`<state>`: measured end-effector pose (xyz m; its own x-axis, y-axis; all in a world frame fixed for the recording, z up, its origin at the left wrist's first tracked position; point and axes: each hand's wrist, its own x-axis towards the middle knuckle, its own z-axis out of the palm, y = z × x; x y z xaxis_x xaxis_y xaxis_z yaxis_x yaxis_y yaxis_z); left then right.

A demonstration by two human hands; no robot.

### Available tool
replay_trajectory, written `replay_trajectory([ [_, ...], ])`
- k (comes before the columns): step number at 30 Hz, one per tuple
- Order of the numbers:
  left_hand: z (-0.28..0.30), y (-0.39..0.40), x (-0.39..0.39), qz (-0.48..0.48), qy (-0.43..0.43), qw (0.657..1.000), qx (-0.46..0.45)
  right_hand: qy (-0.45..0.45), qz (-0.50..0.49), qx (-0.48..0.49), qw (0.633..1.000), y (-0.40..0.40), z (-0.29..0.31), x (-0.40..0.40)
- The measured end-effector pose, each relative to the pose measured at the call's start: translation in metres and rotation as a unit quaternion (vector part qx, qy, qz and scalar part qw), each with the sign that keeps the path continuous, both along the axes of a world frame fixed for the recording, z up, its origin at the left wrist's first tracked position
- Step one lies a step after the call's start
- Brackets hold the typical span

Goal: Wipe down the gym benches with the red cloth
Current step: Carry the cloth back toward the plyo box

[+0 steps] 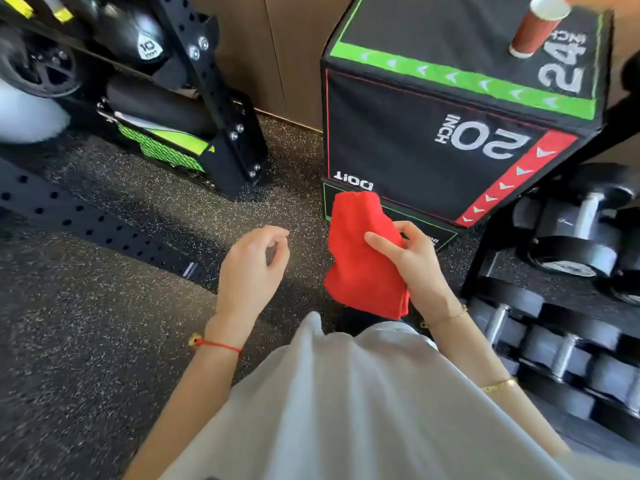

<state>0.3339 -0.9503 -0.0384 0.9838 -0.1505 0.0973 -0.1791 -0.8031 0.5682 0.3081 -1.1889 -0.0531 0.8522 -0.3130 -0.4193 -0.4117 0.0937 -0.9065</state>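
Right hand [415,261] grasping red cloth [360,258], left hand [251,268] empty, loosely curled, speckled rubber floor [104,341], black plyo box [433,140], dumbbell rack [554,323].

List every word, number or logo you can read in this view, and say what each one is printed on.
"24 INCH": top face of the black plyo box, beside the red paper cup.
"20 INCH": front face of the same box, upside down to the camera.
"DOiT": lower front face, also upside down.
"10": white label on the black ball in the rack; the small print below it is too blurred to read.
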Motion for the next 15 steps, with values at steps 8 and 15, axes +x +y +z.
replay_trajectory([
  [8, -0.007, -0.030, 0.139, -0.027, -0.002, 1.000, -0.013, -0.016, -0.040, 0.005, 0.999, -0.023, -0.001, 0.131],
  [15, 0.008, -0.074, 0.286, -0.046, -0.042, 0.998, -0.030, -0.040, -0.046, 0.008, 0.998, -0.064, 0.019, 0.273],
])
